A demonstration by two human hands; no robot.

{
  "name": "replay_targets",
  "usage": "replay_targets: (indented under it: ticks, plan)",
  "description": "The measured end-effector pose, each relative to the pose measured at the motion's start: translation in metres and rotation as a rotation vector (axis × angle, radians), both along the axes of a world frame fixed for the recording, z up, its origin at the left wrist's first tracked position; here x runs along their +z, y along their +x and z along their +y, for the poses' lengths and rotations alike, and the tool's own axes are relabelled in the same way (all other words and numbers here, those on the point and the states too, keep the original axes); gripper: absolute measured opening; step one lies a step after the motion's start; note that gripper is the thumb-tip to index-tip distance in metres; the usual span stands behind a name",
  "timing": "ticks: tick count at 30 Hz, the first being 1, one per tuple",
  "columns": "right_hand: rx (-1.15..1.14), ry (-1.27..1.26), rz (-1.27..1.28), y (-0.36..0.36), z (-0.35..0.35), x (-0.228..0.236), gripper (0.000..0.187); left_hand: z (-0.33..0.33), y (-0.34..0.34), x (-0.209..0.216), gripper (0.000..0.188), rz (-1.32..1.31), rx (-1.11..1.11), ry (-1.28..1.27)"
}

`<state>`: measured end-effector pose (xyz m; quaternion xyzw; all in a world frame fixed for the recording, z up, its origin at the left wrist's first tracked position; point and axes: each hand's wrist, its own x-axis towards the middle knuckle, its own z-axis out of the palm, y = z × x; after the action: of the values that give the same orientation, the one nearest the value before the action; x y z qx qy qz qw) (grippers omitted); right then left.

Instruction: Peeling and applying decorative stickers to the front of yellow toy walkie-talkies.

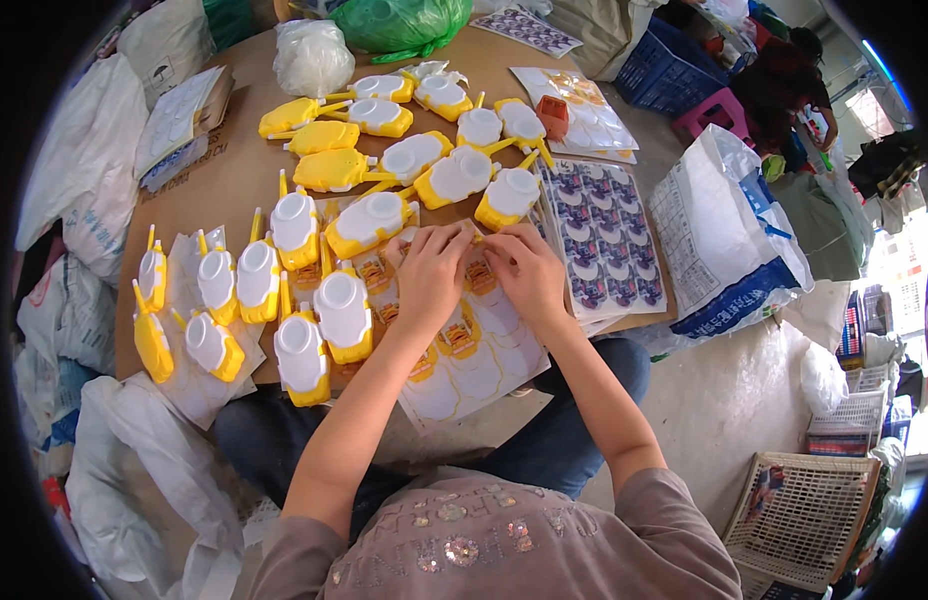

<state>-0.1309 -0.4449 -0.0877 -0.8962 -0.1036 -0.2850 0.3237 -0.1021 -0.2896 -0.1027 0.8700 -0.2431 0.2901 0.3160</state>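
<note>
My left hand (433, 268) and my right hand (529, 270) meet over the top part of a sticker sheet (484, 375) with yellow and orange prints. Both hands are closed in a pinch, fingertips almost touching. A small yellow bit shows between them, too small to name. Just beyond and to the left are several yellow-and-white plastic toys shaped like walkie-talkies, each with a thin antenna. The nearest are a toy (369, 222) beside my left hand and another toy (509, 196) above my right hand. A further toy (344, 312) lies left of my left wrist.
Purple-blue sticker sheets (604, 235) are stacked at the table's right edge. An orange-red block (553, 117) sits by more sheets at the back. A clear bag (314, 58) and a green bag (404, 25) stand at the far edge. A white sack (724, 235) is on the right.
</note>
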Motion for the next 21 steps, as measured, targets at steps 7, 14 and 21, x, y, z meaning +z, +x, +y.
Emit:
replay_targets:
  ticks: [7,14,21]
  plan:
    - [-0.034,0.043,0.11,0.003,-0.001,-0.005,0.016,0.0,0.004,-0.008,0.022,0.043,0.007,0.055]
    - [0.017,-0.218,-0.028,0.004,-0.008,-0.011,0.019,-0.005,0.006,-0.013,0.024,0.023,0.106,0.162]
    - [-0.007,-0.256,0.04,0.004,-0.006,-0.009,0.032,-0.003,0.006,-0.014,0.027,0.043,0.09,0.17]
